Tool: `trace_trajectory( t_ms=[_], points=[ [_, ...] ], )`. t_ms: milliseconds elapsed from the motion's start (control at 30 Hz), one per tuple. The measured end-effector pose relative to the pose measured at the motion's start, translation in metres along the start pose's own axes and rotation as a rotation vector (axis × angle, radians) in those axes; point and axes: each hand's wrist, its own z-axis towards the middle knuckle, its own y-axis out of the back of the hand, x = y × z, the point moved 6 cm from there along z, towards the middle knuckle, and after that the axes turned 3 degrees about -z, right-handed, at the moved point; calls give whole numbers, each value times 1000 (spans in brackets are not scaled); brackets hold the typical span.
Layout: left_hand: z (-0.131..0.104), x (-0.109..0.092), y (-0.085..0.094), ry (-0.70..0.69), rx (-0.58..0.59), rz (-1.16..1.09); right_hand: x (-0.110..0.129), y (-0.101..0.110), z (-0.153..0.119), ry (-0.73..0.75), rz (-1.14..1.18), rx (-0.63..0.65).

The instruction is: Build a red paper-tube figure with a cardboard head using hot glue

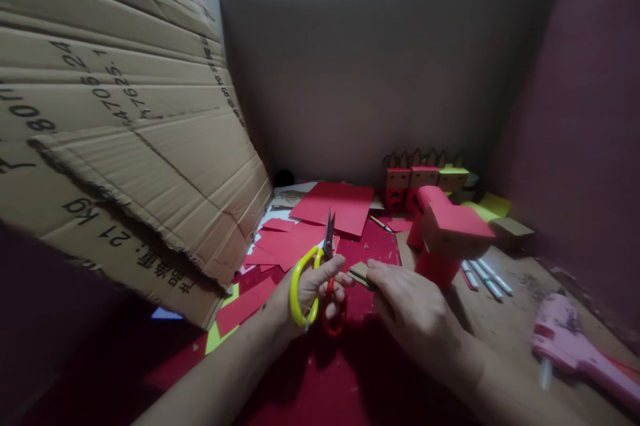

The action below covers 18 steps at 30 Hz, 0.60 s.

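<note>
Over the middle of the red surface, my left hand (pixel 320 283) is closed around scissors (pixel 300 289) with one yellow and one red handle loop. Their blades point away from me and look nearly closed. My right hand (pixel 417 309) pinches a small piece of cardboard (pixel 361 273) between thumb and fingers. That piece is close to my left fingertips; whether they touch it I cannot tell. Just beyond my right hand stands a red paper animal-like figure (pixel 445 233) with a box-shaped part on top.
Leaning cardboard sheets (pixel 150 159) fill the left side. Red paper sheets (pixel 335 206) lie behind my hands. Several small box figures (pixel 425 179) stand at the back right. Markers (pixel 487 277) and a pink glue gun (pixel 575 343) lie on a cardboard mat (pixel 515 319) at right.
</note>
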Motion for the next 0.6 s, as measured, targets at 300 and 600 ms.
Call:
trace_trajectory(
  t_ms=[300,600],
  points=[
    [-7,0,-10,26,105,-113,27,0,3,207,-85,76],
    [-16,-13,-12,-117,161,199,-15,-26,-2,-846,873,466]
  ],
)
